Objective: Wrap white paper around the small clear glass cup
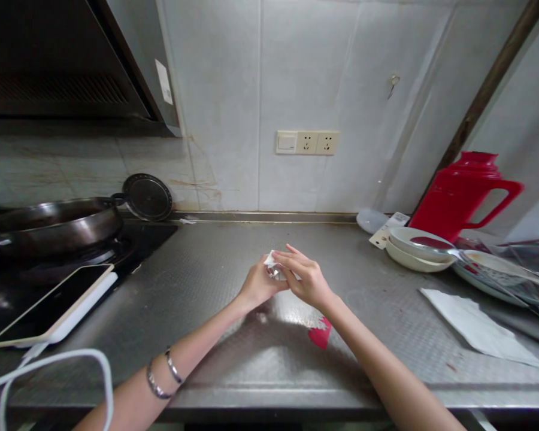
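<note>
My left hand (257,284) is closed around a small shiny silver object (273,273), mostly hidden by the fingers, so its kind does not show. Pressed over it from above is my right hand (311,279), whose fingers pinch a scrap of white tissue (269,260) against the object. Both hands meet just above the steel counter (233,251). A torn-edged red piece (320,335) lies on the counter beneath my right forearm.
On the left, a pan (63,224) sits on the black stove, near a phone (54,305) with a white cable (85,354). To the right are a folded tissue (478,326), stacked bowls (420,254), a plate (480,269) with utensils and a red thermos jug (458,194).
</note>
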Tool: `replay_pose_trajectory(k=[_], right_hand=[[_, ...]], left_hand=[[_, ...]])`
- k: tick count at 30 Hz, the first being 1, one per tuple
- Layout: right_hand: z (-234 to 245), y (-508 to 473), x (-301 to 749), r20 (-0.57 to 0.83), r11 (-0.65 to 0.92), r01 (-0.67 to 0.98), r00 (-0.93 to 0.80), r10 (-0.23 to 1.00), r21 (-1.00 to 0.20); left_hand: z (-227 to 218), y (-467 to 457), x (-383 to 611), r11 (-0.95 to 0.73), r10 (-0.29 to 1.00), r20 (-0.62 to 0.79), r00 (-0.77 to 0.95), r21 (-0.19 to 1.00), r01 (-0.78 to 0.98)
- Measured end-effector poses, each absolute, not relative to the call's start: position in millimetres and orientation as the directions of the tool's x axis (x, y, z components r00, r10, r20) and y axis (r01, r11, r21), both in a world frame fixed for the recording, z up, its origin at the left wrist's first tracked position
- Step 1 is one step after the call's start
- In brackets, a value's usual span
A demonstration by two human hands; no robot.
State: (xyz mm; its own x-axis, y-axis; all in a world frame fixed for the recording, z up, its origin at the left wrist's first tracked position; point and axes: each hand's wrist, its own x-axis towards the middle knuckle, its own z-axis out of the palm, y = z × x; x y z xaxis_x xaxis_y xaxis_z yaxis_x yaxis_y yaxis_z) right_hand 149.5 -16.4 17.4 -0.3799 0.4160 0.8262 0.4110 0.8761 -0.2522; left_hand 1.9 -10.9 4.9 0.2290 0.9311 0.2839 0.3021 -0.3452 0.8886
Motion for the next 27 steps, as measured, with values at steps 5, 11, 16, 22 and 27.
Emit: replay_pose_trajectory(k=[5, 11, 16, 22, 27], right_hand=[[19, -22, 147, 0.811, 0.894, 0.371, -0.424, 0.404, -0.251], [19, -28, 139, 0.808, 0.892, 0.329, -0.403, 0.43, -0.311], [24, -35, 135, 0.723, 0.813, 0.276, -0.371, 0.582, -0.513], [29, -18, 149, 0.594, 0.573, 0.165, 0.154, 0.789, -0.803], [20, 3, 157, 0.456, 0.471, -0.003, 0.244, 0.856, -0.882]], left_hand=[[-2, -7, -1, -0.309, 0.94, 0.258, 0.223, 0.921, 0.236], [-7, 4, -10, -0.353, 0.919, 0.304, 0.252, 0.919, 0.178], [-9, 11, -13, -0.328, 0.931, 0.281, 0.233, 0.924, 0.198], [1, 8, -7, -0.262, 0.958, 0.237, 0.161, 0.952, 0.158], [7, 0, -4, -0.281, 0.946, 0.252, 0.206, 0.951, 0.126]])
